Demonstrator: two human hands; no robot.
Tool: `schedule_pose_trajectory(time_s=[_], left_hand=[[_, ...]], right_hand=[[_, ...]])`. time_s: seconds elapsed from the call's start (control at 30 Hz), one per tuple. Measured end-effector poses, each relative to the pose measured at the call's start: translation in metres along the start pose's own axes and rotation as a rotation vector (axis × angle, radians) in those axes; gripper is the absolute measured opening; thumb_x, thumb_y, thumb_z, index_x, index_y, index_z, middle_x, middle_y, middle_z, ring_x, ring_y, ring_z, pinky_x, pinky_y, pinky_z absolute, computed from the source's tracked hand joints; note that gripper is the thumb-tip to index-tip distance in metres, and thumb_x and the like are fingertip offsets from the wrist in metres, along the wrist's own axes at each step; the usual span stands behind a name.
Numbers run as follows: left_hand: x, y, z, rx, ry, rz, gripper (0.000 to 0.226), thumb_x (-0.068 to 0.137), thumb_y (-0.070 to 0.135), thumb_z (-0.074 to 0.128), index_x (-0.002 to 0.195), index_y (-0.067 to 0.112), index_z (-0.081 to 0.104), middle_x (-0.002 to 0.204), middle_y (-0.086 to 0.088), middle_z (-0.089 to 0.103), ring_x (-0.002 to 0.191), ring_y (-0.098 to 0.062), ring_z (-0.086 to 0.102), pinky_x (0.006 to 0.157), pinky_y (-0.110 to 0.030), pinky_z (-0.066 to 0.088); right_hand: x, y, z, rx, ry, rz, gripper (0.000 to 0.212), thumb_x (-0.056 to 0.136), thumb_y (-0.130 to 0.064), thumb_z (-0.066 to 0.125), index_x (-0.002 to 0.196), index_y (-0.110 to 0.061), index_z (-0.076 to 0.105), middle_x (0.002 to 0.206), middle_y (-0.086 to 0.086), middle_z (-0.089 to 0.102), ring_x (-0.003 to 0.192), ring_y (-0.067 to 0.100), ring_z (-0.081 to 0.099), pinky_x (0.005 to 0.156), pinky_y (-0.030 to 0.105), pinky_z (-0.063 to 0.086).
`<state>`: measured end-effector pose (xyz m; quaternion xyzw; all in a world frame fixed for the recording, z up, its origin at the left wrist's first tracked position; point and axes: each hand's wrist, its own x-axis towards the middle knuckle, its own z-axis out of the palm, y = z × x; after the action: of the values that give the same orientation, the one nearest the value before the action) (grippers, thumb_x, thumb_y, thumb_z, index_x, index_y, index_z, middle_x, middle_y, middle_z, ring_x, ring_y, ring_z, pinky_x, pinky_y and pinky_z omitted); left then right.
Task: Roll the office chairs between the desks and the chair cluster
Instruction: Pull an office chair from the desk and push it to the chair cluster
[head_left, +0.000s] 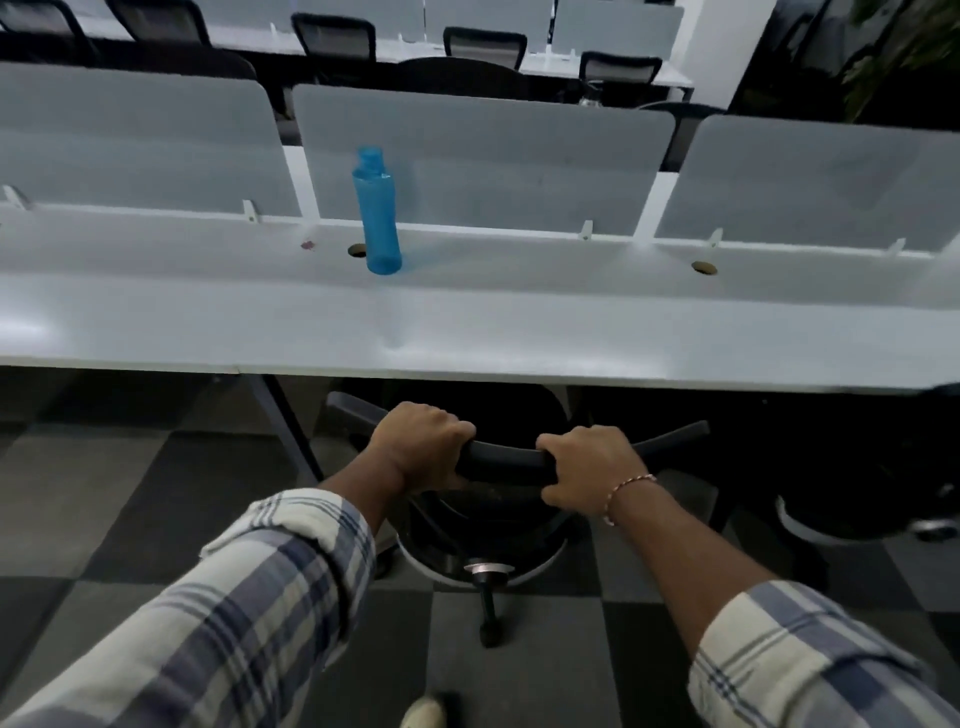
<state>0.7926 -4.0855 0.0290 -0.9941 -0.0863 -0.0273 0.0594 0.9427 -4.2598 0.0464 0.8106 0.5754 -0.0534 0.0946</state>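
A black office chair (501, 460) stands right in front of me, its seat tucked under the white desk (467, 332). Only its curved top rail, part of the back and its wheeled base show. My left hand (421, 447) grips the left part of the top rail. My right hand (589, 470), with a thin bracelet at the wrist, grips the rail just right of the middle. Both hands are closed around the rail, a short gap apart.
A blue plastic bottle (378, 213) stands on the desk by a grey divider panel (483, 156). Another chair base (852, 514) sits under the desk at the right. A desk leg (291, 431) slants left of the chair. More desks and chairs (332, 36) fill the back. The carpet is checkered.
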Motion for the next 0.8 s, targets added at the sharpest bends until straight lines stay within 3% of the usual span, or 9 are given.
schedule_pose_trajectory(time_s=[0.13,0.33,0.43,0.53,0.6,0.67,0.73,0.8], left_hand=[[0.023,-0.050,0.012,0.062,0.078,-0.013,0.042,0.051,0.056,0.079,0.074,0.023,0.065,0.083,-0.001,0.059,0.085,-0.027,0.056,0.076,-0.038,0.045],[0.055,-0.098,0.026,0.053,0.130,-0.105,0.040,0.057,0.049,0.082,0.082,0.022,0.067,0.093,-0.003,0.050,0.092,-0.027,0.048,0.086,-0.043,0.038],[0.066,-0.116,0.030,0.039,0.102,-0.176,0.040,0.059,0.048,0.081,0.086,0.022,0.067,0.098,-0.004,0.053,0.098,-0.028,0.051,0.092,-0.045,0.034],[0.069,-0.112,0.037,0.032,0.074,-0.236,0.045,0.056,0.047,0.082,0.089,0.021,0.065,0.101,-0.005,0.056,0.101,-0.029,0.053,0.096,-0.046,0.032],[0.070,-0.104,0.040,0.037,0.062,-0.278,0.049,0.059,0.045,0.082,0.097,0.021,0.063,0.108,-0.006,0.056,0.109,-0.029,0.051,0.101,-0.047,0.029],[0.068,-0.095,0.039,0.040,0.065,-0.365,0.052,0.072,0.040,0.075,0.116,0.020,0.056,0.127,-0.009,0.050,0.128,-0.031,0.041,0.109,-0.050,0.022],[0.060,-0.081,0.036,0.002,0.050,-0.488,0.061,0.085,0.031,0.063,0.139,0.017,0.036,0.150,-0.014,0.030,0.145,-0.034,0.020,0.115,-0.051,0.014],[0.047,-0.057,0.037,-0.049,0.041,-0.559,0.080,0.087,0.033,0.058,0.152,0.013,0.015,0.160,-0.017,0.012,0.150,-0.036,0.004,0.118,-0.052,0.010]], right_hand=[[0.057,-0.005,-0.008,0.019,0.016,0.028,0.034,0.077,-0.044,0.063,0.105,-0.026,0.057,0.098,0.001,0.068,0.093,0.028,0.065,0.077,0.033,0.046],[0.121,-0.001,-0.009,0.043,0.089,0.080,0.037,0.077,-0.044,0.065,0.107,-0.025,0.055,0.099,0.000,0.068,0.092,0.026,0.064,0.074,0.032,0.044],[0.145,0.001,-0.011,0.023,0.125,0.089,0.040,0.079,-0.046,0.065,0.109,-0.023,0.052,0.101,0.000,0.066,0.096,0.025,0.062,0.091,0.037,0.041],[0.153,0.003,-0.003,-0.046,0.124,0.114,0.054,0.080,-0.050,0.066,0.124,-0.024,0.049,0.120,0.001,0.060,0.126,0.027,0.048,0.114,0.052,0.021],[0.149,0.000,0.001,-0.057,0.156,0.165,0.068,0.079,-0.052,0.069,0.136,-0.025,0.042,0.138,0.005,0.050,0.141,0.031,0.030,0.116,0.058,0.014],[0.145,-0.007,0.003,-0.029,0.171,0.252,0.084,0.080,-0.050,0.070,0.147,-0.023,0.027,0.153,0.011,0.032,0.148,0.036,0.013,0.116,0.061,0.010],[0.138,-0.020,0.005,0.013,0.186,0.337,0.094,0.084,-0.044,0.068,0.154,-0.019,0.012,0.160,0.018,0.015,0.149,0.041,0.002,0.116,0.063,0.008],[0.123,-0.034,0.017,0.056,0.281,0.329,0.094,0.083,-0.033,0.066,0.155,-0.014,0.011,0.161,0.022,0.010,0.148,0.043,0.001,0.117,0.063,0.006]])
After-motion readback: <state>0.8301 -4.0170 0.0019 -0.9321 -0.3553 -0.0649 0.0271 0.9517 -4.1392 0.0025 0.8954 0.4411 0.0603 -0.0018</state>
